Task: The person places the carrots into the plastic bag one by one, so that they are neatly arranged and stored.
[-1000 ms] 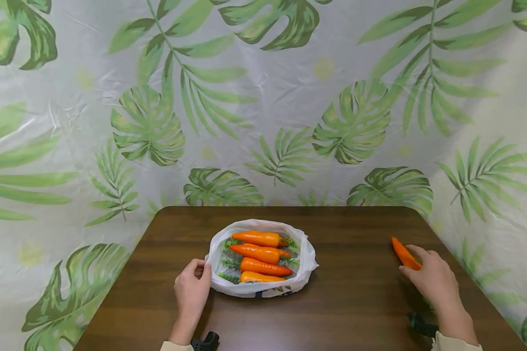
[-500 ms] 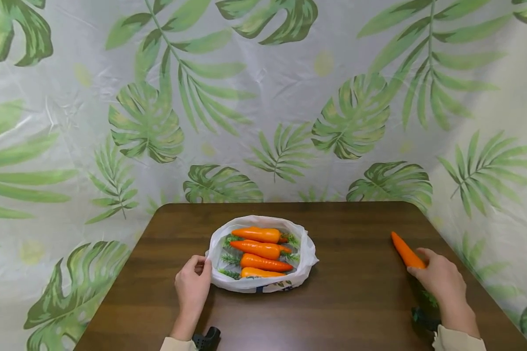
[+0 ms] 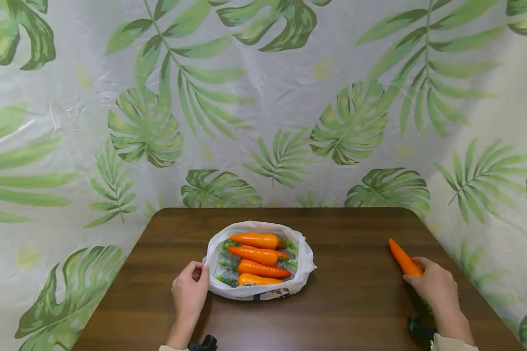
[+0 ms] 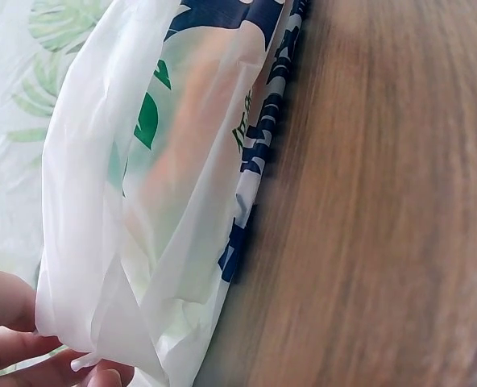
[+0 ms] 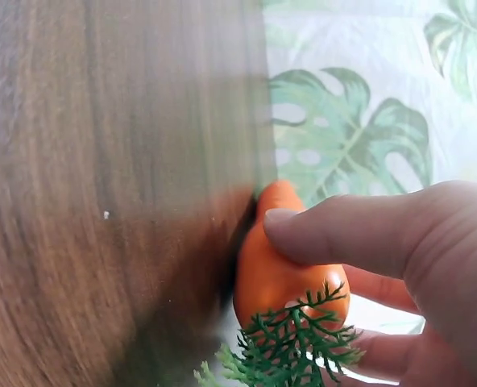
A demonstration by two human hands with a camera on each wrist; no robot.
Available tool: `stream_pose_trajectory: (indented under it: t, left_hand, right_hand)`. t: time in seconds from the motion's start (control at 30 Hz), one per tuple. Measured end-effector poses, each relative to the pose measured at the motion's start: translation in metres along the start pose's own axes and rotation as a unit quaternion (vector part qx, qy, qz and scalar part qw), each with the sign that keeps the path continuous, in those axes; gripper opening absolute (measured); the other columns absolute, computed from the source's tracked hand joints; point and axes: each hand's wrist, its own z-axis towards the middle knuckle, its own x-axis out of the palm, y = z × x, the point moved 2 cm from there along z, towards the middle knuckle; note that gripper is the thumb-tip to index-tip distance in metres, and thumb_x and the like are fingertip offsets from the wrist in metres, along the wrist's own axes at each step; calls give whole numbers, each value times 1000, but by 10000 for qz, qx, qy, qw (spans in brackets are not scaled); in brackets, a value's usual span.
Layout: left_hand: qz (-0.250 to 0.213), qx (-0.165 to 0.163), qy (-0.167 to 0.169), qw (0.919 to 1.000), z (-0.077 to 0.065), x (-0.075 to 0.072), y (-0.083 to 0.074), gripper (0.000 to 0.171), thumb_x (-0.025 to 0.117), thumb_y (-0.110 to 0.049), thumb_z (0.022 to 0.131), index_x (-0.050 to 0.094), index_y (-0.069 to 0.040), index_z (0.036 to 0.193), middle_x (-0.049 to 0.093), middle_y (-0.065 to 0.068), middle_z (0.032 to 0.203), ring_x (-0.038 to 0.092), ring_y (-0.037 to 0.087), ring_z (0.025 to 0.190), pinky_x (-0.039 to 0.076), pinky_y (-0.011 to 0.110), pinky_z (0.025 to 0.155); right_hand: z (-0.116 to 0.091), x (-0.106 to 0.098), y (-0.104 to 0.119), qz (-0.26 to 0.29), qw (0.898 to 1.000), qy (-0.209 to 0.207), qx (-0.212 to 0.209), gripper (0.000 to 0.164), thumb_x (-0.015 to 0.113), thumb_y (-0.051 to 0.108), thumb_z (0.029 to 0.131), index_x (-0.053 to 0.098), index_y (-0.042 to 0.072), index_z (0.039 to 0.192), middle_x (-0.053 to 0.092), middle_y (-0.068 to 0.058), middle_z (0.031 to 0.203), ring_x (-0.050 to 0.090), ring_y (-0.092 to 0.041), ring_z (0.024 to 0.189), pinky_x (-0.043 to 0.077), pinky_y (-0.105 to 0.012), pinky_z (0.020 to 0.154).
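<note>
A white plastic bag [image 3: 307,263] with its mouth spread wide lies left of the table's middle. Several orange carrots [image 3: 259,254] with green tops lie crosswise inside it. My left hand [image 3: 191,288] pinches the bag's left rim; in the left wrist view its fingers [image 4: 29,347] grip the thin plastic. Over at the right side, my right hand [image 3: 436,287] holds a single carrot [image 3: 401,256] between thumb and fingers, its tip pointing away from me. The right wrist view shows this carrot [image 5: 275,282] low beside the tabletop, its leafy green top hanging toward the camera.
The brown wooden table [image 3: 334,312] has rounded far corners. Behind it hangs a pale leaf-patterned sheet [image 3: 281,107]. A black strap piece [image 3: 419,329] sits at the right wrist, another black piece [image 3: 204,342] at the left.
The right hand, with the carrot in its grip, first shifts slightly right and then slightly back left. The left hand stays at the bag's rim. The head view tilts a little.
</note>
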Motion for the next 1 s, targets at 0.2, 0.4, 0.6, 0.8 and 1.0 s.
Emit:
stream_pose_trajectory:
  t: [0.2,0.4,0.6,0.8,1.0]
  left_hand:
    - [105,-95,26,9999,-7,-3,3,5,75,-12,87,72,-13,83,72,-2,76,68,17,70,49,45,70]
    - [74,-84,51,9999,-2,-2,-1,4,74,-15,89,72,-13,86,72,-1,79,68,17,71,50,43,68]
    - [35,-54,18,10000,3,-1,-2,5,75,-14,89,73,-13,85,72,-1,78,69,17,71,50,42,68]
    - [26,4,-48,10000,2,-1,-3,4,75,-12,87,73,-12,85,71,-1,76,68,17,69,50,42,68]
    - [81,-40,-20,10000,1,-2,-4,4,75,-12,88,73,-12,85,72,0,76,68,18,70,49,43,68]
  right_hand:
    - [-5,5,-3,24,10000,-56,4,61,79,31,84,58,-3,130,60,-37,116,59,-45,82,43,-50,61]
    - [-4,2,3,122,9989,-428,-166,57,79,26,83,61,-3,128,64,-34,111,59,-40,76,41,-43,56]
    - [-3,2,7,137,9979,-589,-223,54,79,26,83,62,-2,126,65,-33,107,59,-40,75,39,-44,57]
    - [-4,4,11,214,9964,-755,-325,53,81,25,82,64,-1,124,67,-31,106,60,-39,76,38,-43,58]
    - [-6,4,19,263,9956,-804,-394,54,81,26,82,64,0,125,67,-29,106,60,-39,78,38,-44,60]
